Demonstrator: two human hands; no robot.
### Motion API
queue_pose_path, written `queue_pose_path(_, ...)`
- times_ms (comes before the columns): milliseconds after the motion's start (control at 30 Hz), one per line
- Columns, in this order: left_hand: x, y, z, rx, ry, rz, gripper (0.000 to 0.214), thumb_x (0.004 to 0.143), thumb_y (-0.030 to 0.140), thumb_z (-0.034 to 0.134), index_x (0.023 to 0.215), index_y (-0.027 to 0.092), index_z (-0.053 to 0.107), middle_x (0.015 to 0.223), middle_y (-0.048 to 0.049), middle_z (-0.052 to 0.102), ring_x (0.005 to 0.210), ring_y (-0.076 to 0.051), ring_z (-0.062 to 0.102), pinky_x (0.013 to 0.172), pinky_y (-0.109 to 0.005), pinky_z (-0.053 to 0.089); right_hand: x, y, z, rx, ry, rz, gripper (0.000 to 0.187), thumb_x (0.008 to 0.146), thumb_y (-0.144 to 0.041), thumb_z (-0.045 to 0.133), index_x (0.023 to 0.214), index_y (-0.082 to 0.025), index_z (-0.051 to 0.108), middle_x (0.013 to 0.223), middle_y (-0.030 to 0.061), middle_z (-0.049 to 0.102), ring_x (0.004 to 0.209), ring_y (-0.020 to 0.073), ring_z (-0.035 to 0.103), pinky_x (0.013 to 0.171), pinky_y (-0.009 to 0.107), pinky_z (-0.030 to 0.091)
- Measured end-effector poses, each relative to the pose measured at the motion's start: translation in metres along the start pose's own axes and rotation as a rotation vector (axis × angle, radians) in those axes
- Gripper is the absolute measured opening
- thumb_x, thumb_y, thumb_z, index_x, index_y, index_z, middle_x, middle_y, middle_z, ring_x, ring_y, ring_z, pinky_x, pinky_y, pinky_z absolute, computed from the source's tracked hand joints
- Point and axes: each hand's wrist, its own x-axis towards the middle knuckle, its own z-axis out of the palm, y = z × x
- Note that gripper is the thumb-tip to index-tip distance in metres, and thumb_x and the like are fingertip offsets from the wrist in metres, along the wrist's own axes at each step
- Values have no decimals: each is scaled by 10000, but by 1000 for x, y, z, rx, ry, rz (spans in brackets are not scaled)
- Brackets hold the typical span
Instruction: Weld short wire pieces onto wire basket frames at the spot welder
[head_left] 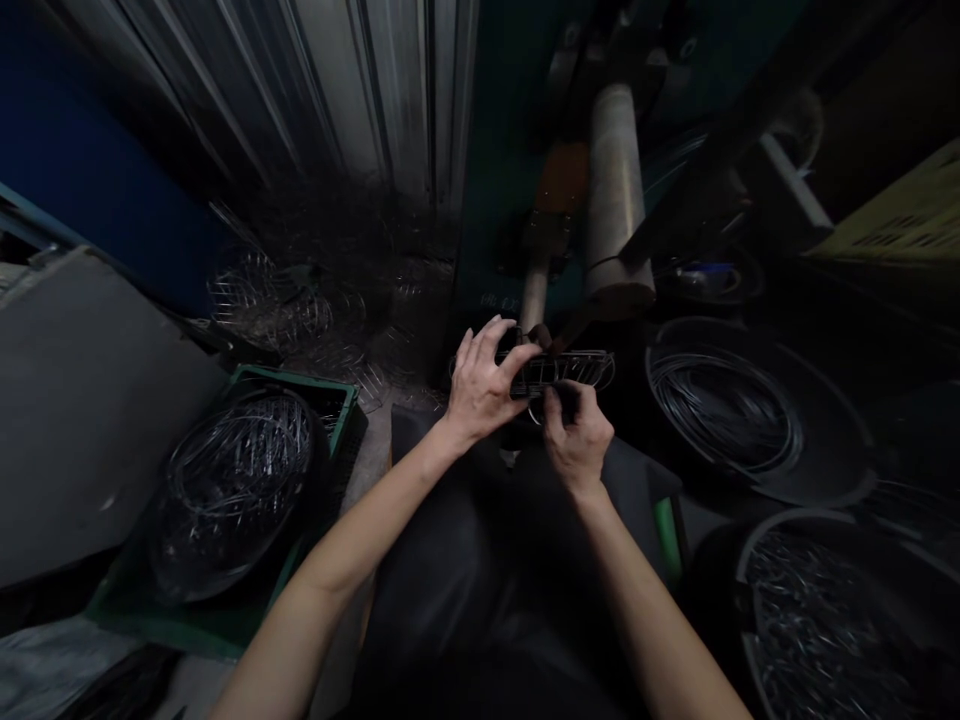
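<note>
A wire basket-like frame [598, 370] with rounded ends and thin crossbars lies in front of a machine's lower metal arm [535, 288]. My left hand [480, 390] is at its left part, thumb stretched along the wires and fingers curled over the top; the palm hides that end. From below, my right hand [581, 437] grips at the frame's near side, its thumb and fingers bent together. Beside the right thumb shows a small curved wire [535, 411]; whether it belongs to the frame I cannot tell. The fingertips partly cover the wires.
A thick metal cylinder [619, 190] overhangs the hands. To the left, a green crate [349, 410] bears a dark bowl of wire pieces [240, 450]. On the right stand a basin with coiled wire [724, 410] and a tub of small metal parts [817, 620]. Wire frames [300, 310] lie behind.
</note>
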Motion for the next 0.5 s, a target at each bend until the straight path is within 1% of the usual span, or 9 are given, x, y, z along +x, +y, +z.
queue_pose_path(100,0,-1,3,2,43,5,525,736,343,671,1203,244,452,1371,-101,421,1355,-250,340,1126,-496,248,0,2,1,5,-5,4,233,908,-368,455,918,-169,577,826,70,648,754,177,624,711,303,503)
queue_pose_path(167,0,-3,7,2,98,20,486,756,348,649,1178,246,432,1349,-100,447,1340,-229,367,1129,-474,256,0,2,3,29,-17,25,237,909,-378,442,922,-180,572,835,73,643,747,183,621,716,332,513)
queue_pose_path(233,0,-5,11,-3,149,32,497,741,350,664,1157,251,411,1330,-99,465,1325,-226,388,1125,-468,263,0,1,6,66,-31,41,233,910,-386,437,926,-193,565,836,68,644,724,178,619,702,340,522)
queue_pose_path(333,0,-7,15,-32,146,29,575,708,371,700,1168,251,377,1346,-104,447,1332,-252,376,1114,-495,255,-1,-3,3,115,-18,73,241,902,-410,463,940,-196,566,848,59,652,712,166,619,675,328,529)
queue_pose_path(400,0,-7,16,-55,124,28,594,705,377,706,1174,249,364,1366,-106,423,1342,-261,357,1112,-500,244,-5,-6,-14,132,21,123,282,872,-431,521,1008,-189,572,913,59,656,740,162,625,679,318,530)
queue_pose_path(433,0,-7,15,-66,125,29,603,695,378,715,1168,244,364,1363,-110,422,1337,-267,359,1109,-500,243,-9,-6,-28,128,45,151,319,853,-438,553,1049,-187,572,951,60,655,763,162,628,697,318,529)
queue_pose_path(500,2,-5,11,-89,131,28,633,660,384,741,1153,233,373,1337,-119,435,1303,-279,390,1092,-499,263,-19,-3,-65,87,79,231,374,820,-445,601,1094,-192,581,1002,60,652,817,167,631,757,323,517)
